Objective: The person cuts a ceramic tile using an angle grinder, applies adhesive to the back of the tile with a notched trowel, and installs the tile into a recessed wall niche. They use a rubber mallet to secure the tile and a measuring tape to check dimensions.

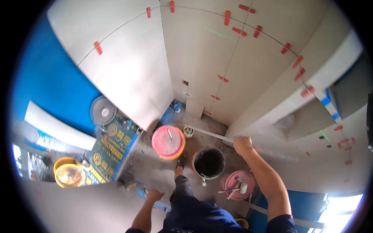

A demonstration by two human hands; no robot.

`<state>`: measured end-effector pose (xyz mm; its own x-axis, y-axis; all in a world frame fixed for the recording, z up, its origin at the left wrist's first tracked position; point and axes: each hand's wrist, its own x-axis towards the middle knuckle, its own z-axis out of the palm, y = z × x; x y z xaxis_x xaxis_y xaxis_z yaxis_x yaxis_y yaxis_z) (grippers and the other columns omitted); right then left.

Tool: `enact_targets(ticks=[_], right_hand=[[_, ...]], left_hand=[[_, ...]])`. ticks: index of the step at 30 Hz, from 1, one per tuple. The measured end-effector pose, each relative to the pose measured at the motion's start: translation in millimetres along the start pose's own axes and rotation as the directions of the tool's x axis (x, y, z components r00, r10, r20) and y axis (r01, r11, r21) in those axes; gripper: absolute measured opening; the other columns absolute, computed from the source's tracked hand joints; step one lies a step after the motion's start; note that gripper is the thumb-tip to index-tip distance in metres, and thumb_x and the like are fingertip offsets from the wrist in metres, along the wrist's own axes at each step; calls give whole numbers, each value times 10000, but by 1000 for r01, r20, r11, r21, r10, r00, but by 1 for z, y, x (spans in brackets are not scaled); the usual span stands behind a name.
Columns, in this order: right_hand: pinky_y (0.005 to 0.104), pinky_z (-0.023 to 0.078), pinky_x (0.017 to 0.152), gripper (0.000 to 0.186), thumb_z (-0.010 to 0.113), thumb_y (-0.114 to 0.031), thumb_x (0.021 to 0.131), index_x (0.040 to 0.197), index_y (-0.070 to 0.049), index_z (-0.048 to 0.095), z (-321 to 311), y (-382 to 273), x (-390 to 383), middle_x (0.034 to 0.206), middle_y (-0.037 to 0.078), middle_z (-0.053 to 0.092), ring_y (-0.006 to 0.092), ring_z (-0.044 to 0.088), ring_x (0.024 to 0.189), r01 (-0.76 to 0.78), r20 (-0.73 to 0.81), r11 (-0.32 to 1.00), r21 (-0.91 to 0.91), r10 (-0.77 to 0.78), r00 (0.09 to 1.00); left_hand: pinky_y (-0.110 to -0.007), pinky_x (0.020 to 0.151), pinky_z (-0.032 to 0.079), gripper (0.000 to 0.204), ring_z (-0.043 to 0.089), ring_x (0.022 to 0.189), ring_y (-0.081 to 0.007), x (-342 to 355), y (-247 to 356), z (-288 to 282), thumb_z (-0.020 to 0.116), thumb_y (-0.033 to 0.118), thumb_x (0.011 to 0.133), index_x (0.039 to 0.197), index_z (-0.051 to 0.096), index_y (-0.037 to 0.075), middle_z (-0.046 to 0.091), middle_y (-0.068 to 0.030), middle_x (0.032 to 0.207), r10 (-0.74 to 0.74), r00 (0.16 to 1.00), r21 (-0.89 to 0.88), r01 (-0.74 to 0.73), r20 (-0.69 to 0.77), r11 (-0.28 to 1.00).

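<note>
My right hand (243,146) is closed around a long pale strip (213,134). It slants from beside the pink lid out past my hand to the right, where a stretch with a notched-looking edge shows against the wall. My left hand (154,195) hangs low on the left, loosely open, fingers partly curled and nothing visible in it. Behind it on the floor lies a blue, long object (162,206), partly covered by the hand. Between my arms stands a bucket of dark grey mix (209,162). A yellow bucket with a pink lid (168,141) stands to its left, a pen-like white object on top.
Tiled walls (248,50) carry red clips (227,18) along thin lines. A pink bucket with tools (237,185) is near my right. A small white tub (188,132) stands by the pink lid. Left are printed green sheeting (112,141), a clear round lid (103,110) and yellow buckets (70,173).
</note>
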<state>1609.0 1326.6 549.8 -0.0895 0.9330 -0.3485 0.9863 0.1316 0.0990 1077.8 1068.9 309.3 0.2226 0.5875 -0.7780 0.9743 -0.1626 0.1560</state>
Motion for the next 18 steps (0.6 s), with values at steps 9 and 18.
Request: enact_targets(ticks=[9,18], right_hand=[[414,511,701,62,698,-147,758,715,-170,735,-147,-156,334,757,38,715,223,707,785,456,-134,793,-404,-545,828],[510,513,840,165,555,-176,915,967,-54,654,-27,-220,440,978,149,666,417,637,958,202,-76,630,750,-222,972]], left_hand=[[-534,827,507,371,637,953,-475,154,-10,-236,570,364,943,985,644,3,681,-265,988,-174,947,-544,-1,-271,839],[-524,760,512,348,662,878,-429,214,43,-201,617,349,905,963,628,6,685,-238,881,-106,982,-625,-17,-159,781]])
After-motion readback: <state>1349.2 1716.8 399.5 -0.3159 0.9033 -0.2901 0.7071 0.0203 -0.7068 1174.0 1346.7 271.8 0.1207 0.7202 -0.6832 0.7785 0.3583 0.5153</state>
